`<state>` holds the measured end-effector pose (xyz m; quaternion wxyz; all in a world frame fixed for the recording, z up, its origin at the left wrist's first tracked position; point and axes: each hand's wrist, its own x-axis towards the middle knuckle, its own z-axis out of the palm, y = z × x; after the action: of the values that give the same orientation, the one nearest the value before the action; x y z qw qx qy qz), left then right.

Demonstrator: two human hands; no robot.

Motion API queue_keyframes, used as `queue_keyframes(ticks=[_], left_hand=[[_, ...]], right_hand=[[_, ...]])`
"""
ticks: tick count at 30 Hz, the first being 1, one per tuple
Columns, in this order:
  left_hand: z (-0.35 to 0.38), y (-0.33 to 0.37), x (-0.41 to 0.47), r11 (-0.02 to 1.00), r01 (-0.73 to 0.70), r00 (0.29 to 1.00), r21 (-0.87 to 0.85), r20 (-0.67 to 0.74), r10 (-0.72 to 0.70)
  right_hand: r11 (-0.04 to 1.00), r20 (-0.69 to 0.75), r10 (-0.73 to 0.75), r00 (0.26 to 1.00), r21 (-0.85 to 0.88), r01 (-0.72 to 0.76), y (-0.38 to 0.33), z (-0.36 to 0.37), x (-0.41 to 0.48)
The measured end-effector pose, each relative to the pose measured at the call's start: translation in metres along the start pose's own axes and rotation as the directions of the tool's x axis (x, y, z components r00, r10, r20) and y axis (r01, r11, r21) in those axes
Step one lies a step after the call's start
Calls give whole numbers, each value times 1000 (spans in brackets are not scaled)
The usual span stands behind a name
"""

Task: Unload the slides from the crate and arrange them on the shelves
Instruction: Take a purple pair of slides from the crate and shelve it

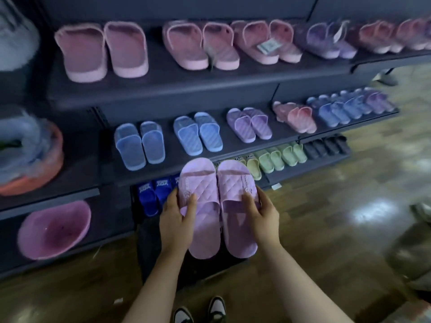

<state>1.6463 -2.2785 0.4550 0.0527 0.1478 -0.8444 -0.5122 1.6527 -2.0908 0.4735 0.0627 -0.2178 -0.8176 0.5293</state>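
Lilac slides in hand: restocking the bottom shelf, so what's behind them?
Left of the lilac slides, royal-blue slides show; right, yellow-green pairs. The shelf stretch between is covered.

Left hand (177,220), right hand (261,213): thumbs on top, fingers hidden under lilac slides (200,183).
Royal-blue slides (149,197) on low shelf half covered by held pair; strap print unreadable.
Dark shape (163,252) under pair mostly hidden; crate or shelf base, can't tell.
Tag (268,46) on pink slide: text too blurred to read.
Fluffy slipper (28,155) smeared, cut by left edge.
Top-shelf slides at far right (396,36) blurred, colours run together.
Sneakers (217,308) cut by bottom edge.
Dark object (410,259) at right edge blurred, unidentifiable.
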Motion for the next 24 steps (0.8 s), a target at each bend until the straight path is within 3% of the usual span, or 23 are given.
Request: queue_keyframes(ticks=[16, 24], left_hand=[[17, 40, -19, 991, -123, 991, 54, 62, 119], [68, 74, -14, 985, -169, 980, 46, 118, 162]], right_hand=[[998, -142, 33, 989, 48, -26, 6, -43, -10], [997, -197, 25, 980, 79, -10, 17, -89, 28]])
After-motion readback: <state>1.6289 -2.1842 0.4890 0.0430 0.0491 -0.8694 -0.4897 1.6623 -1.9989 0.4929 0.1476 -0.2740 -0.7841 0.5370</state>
